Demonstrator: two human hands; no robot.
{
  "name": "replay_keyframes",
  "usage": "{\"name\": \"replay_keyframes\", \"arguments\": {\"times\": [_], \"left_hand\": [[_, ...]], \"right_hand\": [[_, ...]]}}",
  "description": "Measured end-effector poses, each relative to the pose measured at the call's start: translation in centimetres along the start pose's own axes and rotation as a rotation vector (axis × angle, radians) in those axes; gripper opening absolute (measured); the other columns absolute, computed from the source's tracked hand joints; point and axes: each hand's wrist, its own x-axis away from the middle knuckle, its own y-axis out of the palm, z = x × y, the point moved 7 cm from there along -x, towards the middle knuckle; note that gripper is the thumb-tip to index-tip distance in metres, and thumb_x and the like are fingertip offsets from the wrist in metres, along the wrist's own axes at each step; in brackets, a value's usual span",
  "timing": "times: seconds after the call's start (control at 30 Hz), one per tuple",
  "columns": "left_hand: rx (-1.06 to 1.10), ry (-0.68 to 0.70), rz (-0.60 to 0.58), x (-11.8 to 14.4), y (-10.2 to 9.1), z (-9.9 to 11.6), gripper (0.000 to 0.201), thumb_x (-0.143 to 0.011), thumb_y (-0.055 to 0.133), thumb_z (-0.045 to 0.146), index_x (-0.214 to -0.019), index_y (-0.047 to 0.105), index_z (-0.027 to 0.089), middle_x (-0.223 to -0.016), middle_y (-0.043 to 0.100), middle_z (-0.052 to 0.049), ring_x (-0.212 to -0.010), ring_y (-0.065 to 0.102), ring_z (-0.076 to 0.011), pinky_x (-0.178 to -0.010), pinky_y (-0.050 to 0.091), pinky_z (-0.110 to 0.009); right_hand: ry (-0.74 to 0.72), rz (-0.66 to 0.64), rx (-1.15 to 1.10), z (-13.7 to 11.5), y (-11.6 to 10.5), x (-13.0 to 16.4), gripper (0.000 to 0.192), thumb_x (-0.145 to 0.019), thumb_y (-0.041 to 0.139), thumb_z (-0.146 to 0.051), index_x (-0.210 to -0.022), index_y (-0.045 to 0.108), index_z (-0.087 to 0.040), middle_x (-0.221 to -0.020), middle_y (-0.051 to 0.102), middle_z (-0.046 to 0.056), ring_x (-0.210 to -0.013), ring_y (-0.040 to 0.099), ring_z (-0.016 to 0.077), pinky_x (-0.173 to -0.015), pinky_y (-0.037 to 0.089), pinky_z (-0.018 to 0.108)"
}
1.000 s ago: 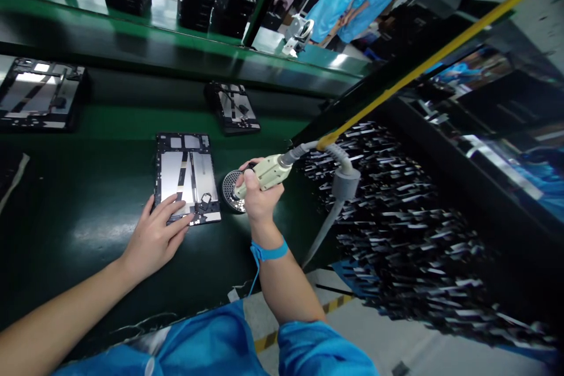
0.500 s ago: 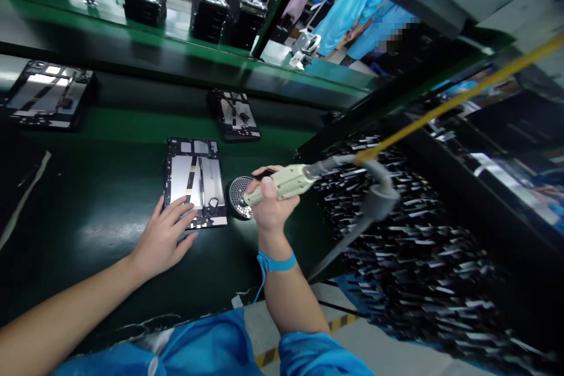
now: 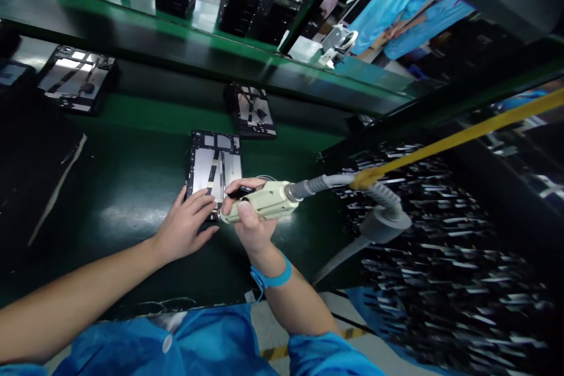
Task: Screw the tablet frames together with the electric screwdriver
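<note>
An open tablet back frame (image 3: 215, 167) with silver plates and black cables lies on the dark green belt (image 3: 123, 188) in front of me. My left hand (image 3: 187, 226) rests flat on its near left corner, fingers spread. My right hand (image 3: 249, 220) grips a cream electric screwdriver (image 3: 264, 202), held sideways with its tip over the frame's near right corner. A grey hose (image 3: 374, 211) and a yellow cord (image 3: 462, 135) run from the tool to the right. A round perforated dish (image 3: 265, 178) is mostly hidden behind the tool.
Two more open frames lie farther up the belt, one close behind (image 3: 253, 108) and one at the left (image 3: 77, 76). Black stacked trays (image 3: 255, 3) stand on the far green shelf. A blurred rack of dark parts (image 3: 440, 247) fills the right. People in blue coats (image 3: 396, 6) stand beyond.
My right hand has brought the screwdriver left from the round dish to the frame's near right corner. My left hand has stayed on the frame. The view has shifted right.
</note>
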Motion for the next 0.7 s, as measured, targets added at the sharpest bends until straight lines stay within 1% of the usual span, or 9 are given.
{"name": "replay_keyframes", "arguments": {"times": [0.13, 0.3, 0.43, 0.6, 0.7], "left_hand": [[0.0, 0.004, 0.004, 0.03, 0.05, -0.04, 0.039, -0.099, 0.06, 0.031, -0.137, 0.059, 0.02, -0.141, 0.063, -0.014, -0.144, 0.048, -0.0327, -0.125, 0.025, -0.065], [0.009, -0.004, 0.003, 0.02, 0.0, -0.02, 0.04, -0.098, 0.061, 0.03, -0.137, 0.059, 0.021, -0.141, 0.064, -0.014, -0.144, 0.049, -0.0332, -0.124, 0.025, -0.065], [0.002, -0.007, -0.007, -0.04, 0.02, 0.01, 0.038, -0.099, 0.059, 0.03, -0.135, 0.06, 0.02, -0.141, 0.064, -0.014, -0.144, 0.049, -0.0328, -0.124, 0.025, -0.065], [-0.004, -0.009, -0.003, -0.04, 0.11, -0.06, 0.039, -0.099, 0.059, 0.03, -0.137, 0.059, 0.02, -0.142, 0.063, -0.015, -0.143, 0.049, -0.0329, -0.124, 0.026, -0.066], [-0.007, -0.017, -0.007, 0.05, 0.2, -0.1, 0.04, -0.099, 0.059, 0.03, -0.138, 0.059, 0.021, -0.143, 0.062, -0.014, -0.144, 0.049, -0.0327, -0.125, 0.025, -0.065]], "right_hand": [[-0.011, -0.021, -0.024, 0.21, -0.11, 0.2, 0.028, -0.09, 0.073, -0.039, -0.113, 0.062, -0.026, -0.097, 0.068, 0.001, -0.055, 0.065, 0.0108, -0.053, 0.056, 0.029], [-0.007, -0.022, -0.016, 0.33, -0.09, 0.27, 0.029, -0.09, 0.073, -0.039, -0.112, 0.061, -0.025, -0.097, 0.068, 0.001, -0.055, 0.064, 0.0104, -0.053, 0.056, 0.028], [-0.013, -0.042, -0.023, 0.16, 0.08, 0.28, 0.028, -0.09, 0.071, -0.037, -0.112, 0.059, -0.025, -0.097, 0.067, 0.001, -0.056, 0.065, 0.0104, -0.053, 0.055, 0.027], [0.009, -0.047, 0.057, 0.56, -0.05, 0.63, 0.03, -0.09, 0.07, -0.044, -0.11, 0.057, -0.026, -0.096, 0.067, 0.001, -0.057, 0.064, 0.0116, -0.055, 0.057, 0.03], [-0.011, -0.05, 0.102, 0.74, -0.23, 0.95, 0.032, -0.089, 0.07, -0.044, -0.112, 0.057, -0.026, -0.095, 0.066, 0.001, -0.06, 0.064, 0.0125, -0.059, 0.059, 0.032]]}}
